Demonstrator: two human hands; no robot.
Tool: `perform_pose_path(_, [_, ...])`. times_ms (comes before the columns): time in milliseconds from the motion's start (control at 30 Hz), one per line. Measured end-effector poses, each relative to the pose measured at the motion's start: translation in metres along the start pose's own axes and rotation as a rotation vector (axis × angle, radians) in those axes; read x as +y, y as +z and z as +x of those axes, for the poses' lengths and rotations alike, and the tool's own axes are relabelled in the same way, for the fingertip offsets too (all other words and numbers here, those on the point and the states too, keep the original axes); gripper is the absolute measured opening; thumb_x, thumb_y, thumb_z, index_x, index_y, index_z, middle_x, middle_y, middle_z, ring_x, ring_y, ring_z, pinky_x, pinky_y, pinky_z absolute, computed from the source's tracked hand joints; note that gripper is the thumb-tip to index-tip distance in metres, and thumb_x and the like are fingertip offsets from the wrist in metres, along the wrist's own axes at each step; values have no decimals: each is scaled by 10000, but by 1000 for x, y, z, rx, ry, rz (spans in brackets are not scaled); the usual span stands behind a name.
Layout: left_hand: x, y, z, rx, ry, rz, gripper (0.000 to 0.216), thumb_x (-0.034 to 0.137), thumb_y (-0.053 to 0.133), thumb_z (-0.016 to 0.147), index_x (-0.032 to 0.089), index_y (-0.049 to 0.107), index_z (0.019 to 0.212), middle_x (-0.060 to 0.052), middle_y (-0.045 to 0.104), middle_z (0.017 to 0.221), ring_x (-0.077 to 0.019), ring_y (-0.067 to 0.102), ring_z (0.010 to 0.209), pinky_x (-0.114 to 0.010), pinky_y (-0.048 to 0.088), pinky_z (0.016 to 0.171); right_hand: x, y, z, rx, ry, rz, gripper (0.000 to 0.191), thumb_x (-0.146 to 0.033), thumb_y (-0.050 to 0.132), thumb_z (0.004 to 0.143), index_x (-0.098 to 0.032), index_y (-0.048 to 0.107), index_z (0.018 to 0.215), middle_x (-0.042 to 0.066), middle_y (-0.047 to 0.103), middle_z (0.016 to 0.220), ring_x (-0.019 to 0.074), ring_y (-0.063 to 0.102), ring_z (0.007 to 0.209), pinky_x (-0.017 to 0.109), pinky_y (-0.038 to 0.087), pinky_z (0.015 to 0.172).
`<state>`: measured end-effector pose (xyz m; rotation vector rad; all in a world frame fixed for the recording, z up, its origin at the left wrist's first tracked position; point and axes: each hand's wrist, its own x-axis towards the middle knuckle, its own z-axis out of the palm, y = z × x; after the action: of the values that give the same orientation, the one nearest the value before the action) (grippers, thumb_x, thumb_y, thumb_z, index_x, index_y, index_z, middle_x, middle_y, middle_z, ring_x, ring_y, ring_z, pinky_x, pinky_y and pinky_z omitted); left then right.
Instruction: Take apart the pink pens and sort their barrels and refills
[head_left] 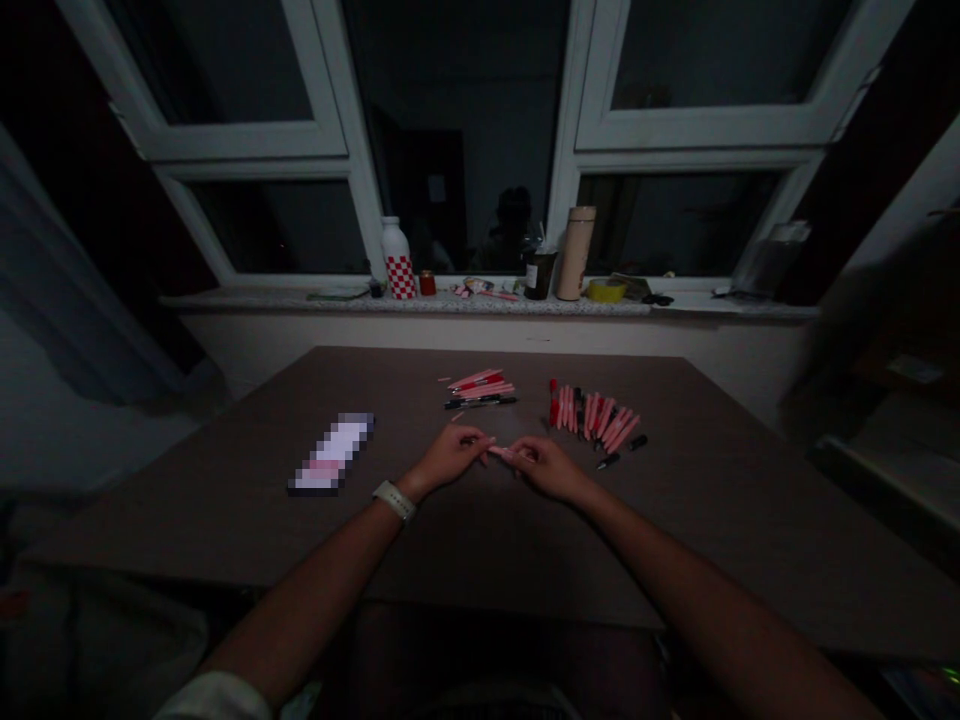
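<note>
My left hand (450, 455) and my right hand (544, 466) meet over the middle of the brown table (675, 500). Both are closed on a small pink pen part (498, 453) held between their fingertips. A watch with a pale strap sits on my left wrist. Beyond the hands lies a small heap of pink and black pens (481, 389). To the right of it, several pink pen pieces (592, 414) lie side by side in a row, with two small dark pieces (622, 452) beside them.
A flat blurred rectangle (332, 454) lies on the table to the left. On the windowsill stand a white bottle with red checks (398, 260), a tan tumbler (577, 253), a dark cup (539, 273) and a yellow tape roll (606, 291).
</note>
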<state>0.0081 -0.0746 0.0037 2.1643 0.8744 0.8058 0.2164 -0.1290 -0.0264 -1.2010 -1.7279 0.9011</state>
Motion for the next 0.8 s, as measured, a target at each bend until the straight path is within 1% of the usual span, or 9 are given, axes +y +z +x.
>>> perform_pose_path(100, [0,1,-2,-4,26,1,401,434,549,918,146,730,704,-34,717,694,-157,629,676,-244,450,671,-8,-4,-2,-91,42,-9,447,-571,532,875,-171,607,692,-19,535,562,110,441,516,228,320,511])
perform_pose_path(167, [0,1,-2,-7,38,-3,384,415,549,922,150,742,723,-36,729,718,-161,638,696,-246,447,679,-13,-8,-3,-125,61,-19,473,-585,513,876,-176,586,649,-30,496,527,101,404,486,227,297,490])
perform_pose_path(300, [1,1,-3,3,47,5,347,379,571,916,151,751,726,-39,737,729,-158,633,686,-243,436,663,-15,-11,-4,-156,100,18,478,-608,500,874,-179,604,691,-38,475,526,99,382,471,231,276,469])
perform_pose_path(433, [6,1,-5,-27,88,25,300,360,585,911,156,770,791,-43,741,746,-160,633,690,-247,444,671,-6,-11,-4,-197,141,39,489,-625,494,877,-183,600,695,-48,447,513,96,356,452,235,248,454])
perform_pose_path(533, [7,-1,-6,-4,130,116,269,354,589,917,162,772,876,-56,741,786,-174,625,732,-273,451,719,0,-9,-4,-163,119,33,490,-626,515,864,-184,584,666,-44,454,530,94,364,469,234,247,462])
perform_pose_path(633, [4,-3,-6,9,214,214,236,364,604,919,191,762,948,-69,734,891,-207,608,880,-328,440,860,2,-6,-3,-97,120,48,464,-621,567,824,-182,597,677,-29,498,563,102,402,502,234,266,478])
perform_pose_path(700, [0,-5,-6,-8,272,248,227,373,607,921,205,750,975,-74,713,964,-221,584,979,-346,416,926,1,-5,-2,-66,137,63,440,-613,604,795,-177,635,736,-19,536,586,107,413,510,236,264,479])
perform_pose_path(733, [-3,-6,-6,-11,290,258,228,375,603,924,206,743,987,-76,699,992,-223,571,1012,-345,411,939,1,-4,-1,-55,148,74,439,-611,614,787,-175,648,758,-20,536,580,106,404,501,237,251,472])
perform_pose_path(800, [-8,-7,-5,7,300,275,234,373,586,935,199,728,999,-80,668,1023,-223,553,1044,-335,411,938,-1,-3,-1,-50,169,111,452,-620,604,795,-172,655,758,-35,484,529,101,363,468,239,217,456])
